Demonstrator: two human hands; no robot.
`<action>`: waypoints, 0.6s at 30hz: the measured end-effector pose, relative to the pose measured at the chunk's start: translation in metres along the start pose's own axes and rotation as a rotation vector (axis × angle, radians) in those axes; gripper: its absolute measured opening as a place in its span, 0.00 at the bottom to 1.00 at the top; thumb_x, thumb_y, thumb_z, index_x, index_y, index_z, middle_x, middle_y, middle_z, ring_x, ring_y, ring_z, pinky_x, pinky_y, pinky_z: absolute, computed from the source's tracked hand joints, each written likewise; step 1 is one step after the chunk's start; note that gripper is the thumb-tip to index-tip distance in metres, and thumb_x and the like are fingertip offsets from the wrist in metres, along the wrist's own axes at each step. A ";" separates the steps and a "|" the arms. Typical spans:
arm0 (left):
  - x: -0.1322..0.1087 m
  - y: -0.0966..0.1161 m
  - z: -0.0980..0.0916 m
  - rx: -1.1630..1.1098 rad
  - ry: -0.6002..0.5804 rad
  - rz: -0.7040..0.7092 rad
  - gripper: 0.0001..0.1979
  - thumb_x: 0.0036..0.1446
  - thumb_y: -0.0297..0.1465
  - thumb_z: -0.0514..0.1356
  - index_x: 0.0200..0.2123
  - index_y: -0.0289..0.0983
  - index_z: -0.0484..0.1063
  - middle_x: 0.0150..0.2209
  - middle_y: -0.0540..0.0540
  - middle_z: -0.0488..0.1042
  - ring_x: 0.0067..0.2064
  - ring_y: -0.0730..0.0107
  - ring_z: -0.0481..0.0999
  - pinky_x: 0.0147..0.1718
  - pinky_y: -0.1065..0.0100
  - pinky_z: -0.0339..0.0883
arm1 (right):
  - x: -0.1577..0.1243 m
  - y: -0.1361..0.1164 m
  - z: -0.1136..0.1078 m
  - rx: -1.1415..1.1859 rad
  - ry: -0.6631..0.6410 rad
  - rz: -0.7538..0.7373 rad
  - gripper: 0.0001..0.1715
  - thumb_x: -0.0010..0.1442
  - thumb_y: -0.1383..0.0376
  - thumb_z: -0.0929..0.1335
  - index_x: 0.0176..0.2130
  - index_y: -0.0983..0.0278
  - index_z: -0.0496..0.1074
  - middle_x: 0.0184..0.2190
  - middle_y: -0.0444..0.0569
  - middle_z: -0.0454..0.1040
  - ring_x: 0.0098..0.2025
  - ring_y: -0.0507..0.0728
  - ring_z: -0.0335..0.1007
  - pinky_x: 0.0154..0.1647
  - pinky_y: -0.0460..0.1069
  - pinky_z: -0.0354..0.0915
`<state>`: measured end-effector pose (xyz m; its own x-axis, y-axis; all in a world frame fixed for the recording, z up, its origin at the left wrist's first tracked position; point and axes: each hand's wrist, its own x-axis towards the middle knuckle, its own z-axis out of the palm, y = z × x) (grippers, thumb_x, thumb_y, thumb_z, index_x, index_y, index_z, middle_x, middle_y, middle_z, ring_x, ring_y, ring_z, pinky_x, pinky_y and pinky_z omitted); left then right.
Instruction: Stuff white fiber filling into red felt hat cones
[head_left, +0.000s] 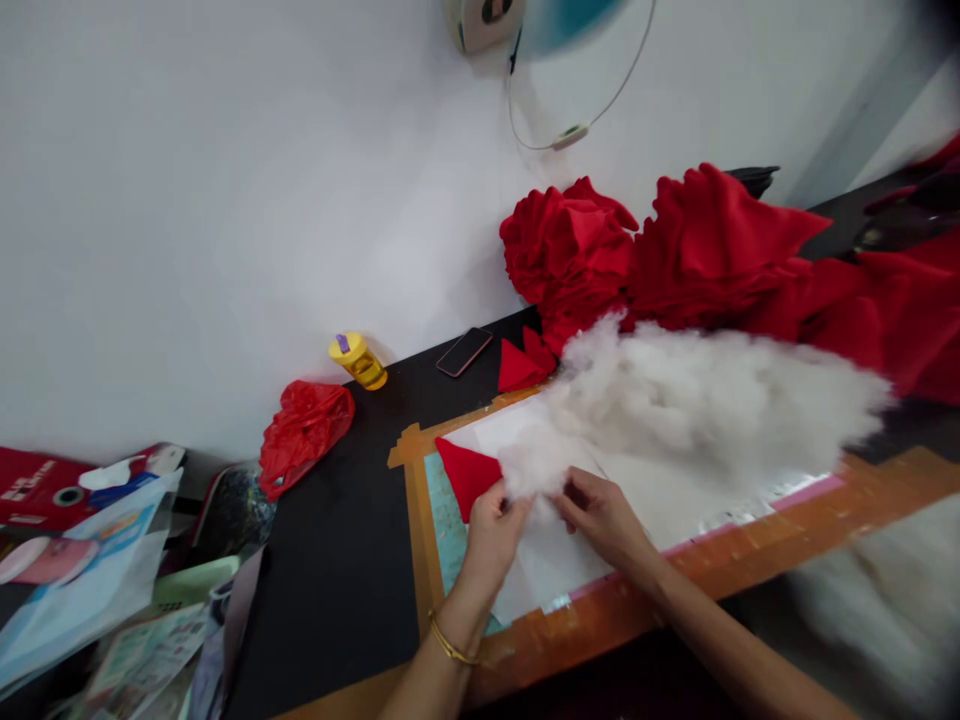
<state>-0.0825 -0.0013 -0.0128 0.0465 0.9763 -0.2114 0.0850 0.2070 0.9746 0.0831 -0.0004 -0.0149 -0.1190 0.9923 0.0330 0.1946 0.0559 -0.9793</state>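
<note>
Closed around the lower edge of a red felt cone (465,475), my left hand (495,530) also touches a tuft of white fibre stuffing (536,462). The cone's pointed end faces up and left, and the tuft covers its right side. My right hand (600,510) pinches the right side of the same tuft, its fingertips partly hidden in the fluff. Beyond my hands, a large heap of white stuffing (697,400) lies on the white sheet (667,510) taped to the table.
Tall stacks of red felt pieces (570,245) stand behind the heap. Small red cones (525,362), a phone (465,352), a yellow-lidded container (360,360) and a red plastic bag (307,430) lie along the wall. More stuffing (892,590) is below the table's front edge.
</note>
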 end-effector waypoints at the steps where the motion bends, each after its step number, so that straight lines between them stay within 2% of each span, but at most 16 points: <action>1: 0.000 0.001 -0.002 0.000 0.001 0.003 0.14 0.53 0.38 0.63 0.38 0.33 0.77 0.31 0.48 0.75 0.29 0.71 0.68 0.28 0.72 0.63 | 0.000 0.003 -0.002 0.000 0.011 0.012 0.12 0.59 0.60 0.65 0.25 0.61 0.64 0.18 0.39 0.64 0.20 0.52 0.63 0.24 0.46 0.59; 5: 0.001 0.002 -0.014 0.067 0.066 0.009 0.12 0.55 0.35 0.59 0.39 0.35 0.76 0.31 0.49 0.74 0.29 0.71 0.69 0.29 0.71 0.64 | 0.003 0.016 -0.011 0.000 0.047 0.075 0.12 0.60 0.56 0.65 0.33 0.62 0.68 0.19 0.40 0.65 0.20 0.52 0.63 0.24 0.47 0.60; 8: 0.003 0.002 -0.020 0.213 0.046 0.071 0.11 0.56 0.31 0.56 0.39 0.35 0.75 0.33 0.48 0.75 0.33 0.69 0.71 0.33 0.70 0.65 | 0.003 0.017 -0.017 0.037 0.011 0.091 0.14 0.57 0.54 0.66 0.34 0.63 0.68 0.22 0.41 0.67 0.22 0.52 0.64 0.26 0.48 0.62; 11: 0.003 0.004 -0.020 0.342 -0.006 0.186 0.13 0.52 0.24 0.55 0.41 0.35 0.74 0.39 0.46 0.75 0.40 0.65 0.72 0.41 0.67 0.66 | 0.002 0.011 -0.023 0.163 -0.072 0.139 0.23 0.58 0.50 0.66 0.46 0.63 0.67 0.30 0.44 0.71 0.24 0.52 0.67 0.28 0.48 0.65; 13: 0.001 0.007 -0.017 0.408 -0.008 0.249 0.15 0.49 0.21 0.54 0.39 0.35 0.74 0.40 0.45 0.74 0.42 0.64 0.72 0.44 0.65 0.65 | 0.001 0.007 -0.025 0.220 -0.085 0.192 0.27 0.61 0.47 0.63 0.51 0.63 0.64 0.30 0.43 0.71 0.22 0.51 0.65 0.25 0.47 0.63; 15: -0.002 0.010 -0.012 0.443 -0.026 0.285 0.16 0.48 0.19 0.53 0.39 0.35 0.74 0.40 0.44 0.74 0.43 0.63 0.72 0.46 0.64 0.65 | 0.001 0.006 -0.024 0.167 -0.057 0.225 0.24 0.61 0.46 0.63 0.45 0.63 0.65 0.25 0.40 0.69 0.20 0.50 0.62 0.22 0.46 0.59; 18: -0.008 0.013 -0.003 0.353 -0.096 0.283 0.17 0.50 0.22 0.57 0.45 0.36 0.73 0.43 0.43 0.75 0.46 0.61 0.73 0.48 0.62 0.66 | 0.002 0.007 -0.015 -0.010 -0.018 0.226 0.18 0.57 0.51 0.67 0.30 0.62 0.64 0.17 0.38 0.64 0.18 0.51 0.60 0.21 0.46 0.56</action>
<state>-0.0849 -0.0064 0.0013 0.2073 0.9776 0.0378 0.3890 -0.1178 0.9137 0.0993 0.0039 -0.0189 -0.0886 0.9776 -0.1907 0.2281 -0.1664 -0.9593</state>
